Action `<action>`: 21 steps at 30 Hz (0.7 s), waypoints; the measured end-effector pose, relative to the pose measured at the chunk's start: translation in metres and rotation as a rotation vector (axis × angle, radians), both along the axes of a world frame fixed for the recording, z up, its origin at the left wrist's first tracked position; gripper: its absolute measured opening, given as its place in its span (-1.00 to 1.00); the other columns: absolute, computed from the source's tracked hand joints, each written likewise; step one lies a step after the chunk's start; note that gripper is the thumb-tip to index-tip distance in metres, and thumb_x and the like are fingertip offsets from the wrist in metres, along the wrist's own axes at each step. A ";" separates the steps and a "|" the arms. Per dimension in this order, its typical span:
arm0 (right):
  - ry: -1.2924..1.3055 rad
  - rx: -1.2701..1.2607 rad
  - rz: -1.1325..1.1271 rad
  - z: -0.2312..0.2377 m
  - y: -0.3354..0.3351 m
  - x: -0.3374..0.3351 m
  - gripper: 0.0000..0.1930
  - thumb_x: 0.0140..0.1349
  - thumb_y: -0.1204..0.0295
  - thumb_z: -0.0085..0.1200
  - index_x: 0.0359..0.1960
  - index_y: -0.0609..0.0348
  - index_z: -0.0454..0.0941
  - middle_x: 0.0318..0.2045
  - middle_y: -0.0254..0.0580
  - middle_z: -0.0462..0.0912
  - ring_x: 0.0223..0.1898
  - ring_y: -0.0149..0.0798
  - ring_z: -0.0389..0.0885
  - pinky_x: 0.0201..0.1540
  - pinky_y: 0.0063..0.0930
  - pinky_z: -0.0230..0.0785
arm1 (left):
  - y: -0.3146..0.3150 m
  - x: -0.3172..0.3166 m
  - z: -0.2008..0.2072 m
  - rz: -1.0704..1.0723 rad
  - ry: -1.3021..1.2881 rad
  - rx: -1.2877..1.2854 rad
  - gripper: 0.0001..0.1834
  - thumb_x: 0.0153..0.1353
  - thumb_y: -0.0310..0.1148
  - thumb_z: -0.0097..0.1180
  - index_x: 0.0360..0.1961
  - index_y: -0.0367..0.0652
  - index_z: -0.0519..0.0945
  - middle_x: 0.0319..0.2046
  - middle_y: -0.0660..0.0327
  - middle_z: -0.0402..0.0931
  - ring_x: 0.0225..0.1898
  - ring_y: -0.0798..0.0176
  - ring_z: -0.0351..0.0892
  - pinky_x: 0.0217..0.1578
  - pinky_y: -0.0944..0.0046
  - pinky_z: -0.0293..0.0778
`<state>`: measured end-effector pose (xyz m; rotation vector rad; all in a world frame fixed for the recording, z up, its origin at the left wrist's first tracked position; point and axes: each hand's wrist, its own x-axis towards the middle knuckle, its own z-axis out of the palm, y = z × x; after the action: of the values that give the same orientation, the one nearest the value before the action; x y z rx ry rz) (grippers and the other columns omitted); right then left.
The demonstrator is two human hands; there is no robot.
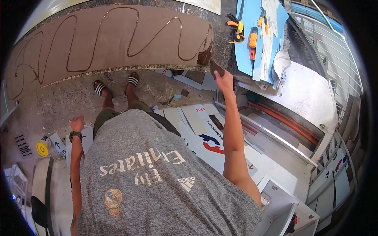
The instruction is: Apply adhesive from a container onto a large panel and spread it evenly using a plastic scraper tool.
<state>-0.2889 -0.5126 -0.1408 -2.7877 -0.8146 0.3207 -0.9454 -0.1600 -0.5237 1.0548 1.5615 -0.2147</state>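
Note:
A long brown board point(114, 39) lies across the bench at the far left, with a thin, glossy, dark brown line of what looks like glue point(136, 29) winding over it in loops. A darker smeared patch point(204, 58) marks its right end. My right hand point(224, 82) grips a flat, dark brown rectangular spreader point(216, 69), its blade just off the board's right corner. Down by my side hangs my left hand point(77, 123), away from the board, its fingers curled in; I see nothing in them.
On blue sheets point(246, 47) at the far right lie an orange power tool point(253, 39), a yellow-and-black clamp point(236, 29) and an orange-handled cutter point(263, 19). White printed panels point(197, 133) cover the floor behind me. A yellow-topped tub point(42, 148) stands at left.

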 end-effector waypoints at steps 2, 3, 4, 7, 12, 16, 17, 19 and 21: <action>0.030 -0.110 -0.147 -0.003 0.015 0.010 -0.70 0.21 0.45 0.12 -0.03 0.20 0.69 -0.22 0.04 0.77 -0.26 0.21 0.68 -0.19 -0.09 0.49 | 0.000 0.004 0.003 0.006 -0.004 -0.013 -0.73 0.09 -0.60 0.19 -0.13 -0.27 0.66 -0.20 0.12 0.73 -0.19 0.20 0.70 -0.23 0.27 0.59; 0.043 -0.166 -0.223 -0.004 0.022 0.013 -0.71 0.22 0.41 0.14 -0.06 0.25 0.69 -0.25 0.10 0.77 -0.28 0.24 0.68 -0.20 -0.06 0.49 | 0.002 0.007 0.003 0.008 -0.009 -0.021 -0.74 0.10 -0.60 0.19 -0.14 -0.27 0.66 -0.21 0.12 0.73 -0.19 0.20 0.70 -0.23 0.26 0.59; 0.043 -0.167 -0.229 -0.009 0.025 0.015 -0.71 0.22 0.41 0.14 -0.06 0.25 0.69 -0.25 0.10 0.77 -0.28 0.24 0.68 -0.20 -0.06 0.49 | 0.004 0.003 -0.002 0.001 -0.009 -0.023 -0.74 0.10 -0.60 0.19 -0.14 -0.27 0.66 -0.21 0.12 0.73 -0.19 0.20 0.70 -0.23 0.26 0.59; 0.103 -0.037 -0.262 -0.034 0.044 0.026 -0.69 0.20 0.35 0.16 -0.14 0.33 0.68 -0.31 0.18 0.75 -0.27 0.28 0.68 -0.20 -0.02 0.49 | 0.007 -0.026 -0.037 -0.077 -0.083 0.073 -0.70 0.06 -0.60 0.21 -0.11 -0.30 0.66 -0.20 0.11 0.73 -0.18 0.19 0.71 -0.21 0.25 0.60; 0.120 -0.084 -0.256 -0.037 0.076 0.004 -0.70 0.20 0.34 0.13 -0.19 0.36 0.68 -0.33 0.23 0.73 -0.26 0.30 0.68 -0.21 0.00 0.51 | 0.011 -0.060 -0.063 -0.220 -0.148 0.194 -0.68 0.05 -0.57 0.24 -0.11 -0.28 0.68 -0.24 0.12 0.73 -0.25 0.19 0.69 -0.25 0.25 0.58; 0.199 -0.153 -0.192 -0.038 0.144 -0.044 -0.66 0.17 0.35 0.08 -0.24 0.49 0.62 -0.28 0.36 0.71 -0.27 0.37 0.67 -0.23 0.04 0.54 | 0.003 -0.073 -0.073 -0.368 -0.215 0.319 -0.69 0.04 -0.51 0.26 -0.12 -0.24 0.71 -0.30 0.15 0.73 -0.34 0.21 0.67 -0.30 0.27 0.56; 0.206 -0.186 -0.133 -0.045 0.155 -0.055 -0.66 0.16 0.35 0.08 -0.26 0.52 0.61 -0.30 0.38 0.70 -0.28 0.38 0.67 -0.24 0.05 0.54 | 0.002 -0.073 -0.074 -0.411 -0.236 0.350 -0.69 0.03 -0.50 0.27 -0.13 -0.23 0.72 -0.31 0.16 0.73 -0.36 0.22 0.66 -0.31 0.27 0.56; 0.217 -0.194 -0.022 -0.039 0.217 -0.098 -0.65 0.15 0.35 0.08 -0.29 0.55 0.60 -0.32 0.40 0.69 -0.29 0.38 0.67 -0.24 0.05 0.54 | 0.004 -0.073 -0.070 -0.458 -0.254 0.383 -0.69 0.03 -0.48 0.28 -0.13 -0.22 0.73 -0.33 0.16 0.73 -0.38 0.22 0.66 -0.32 0.28 0.55; 0.205 -0.175 0.013 -0.036 0.239 -0.111 -0.65 0.15 0.35 0.09 -0.29 0.55 0.60 -0.33 0.39 0.69 -0.29 0.38 0.67 -0.24 0.04 0.55 | 0.012 -0.071 -0.060 -0.776 -0.225 0.546 -0.68 0.03 -0.48 0.28 -0.12 -0.20 0.74 -0.30 0.17 0.72 -0.37 0.22 0.65 -0.34 0.27 0.54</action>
<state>-0.3997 -0.2734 -0.1765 -2.8448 -0.7907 0.6986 -1.0160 -0.1485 -0.5840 2.0205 0.9550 -0.1849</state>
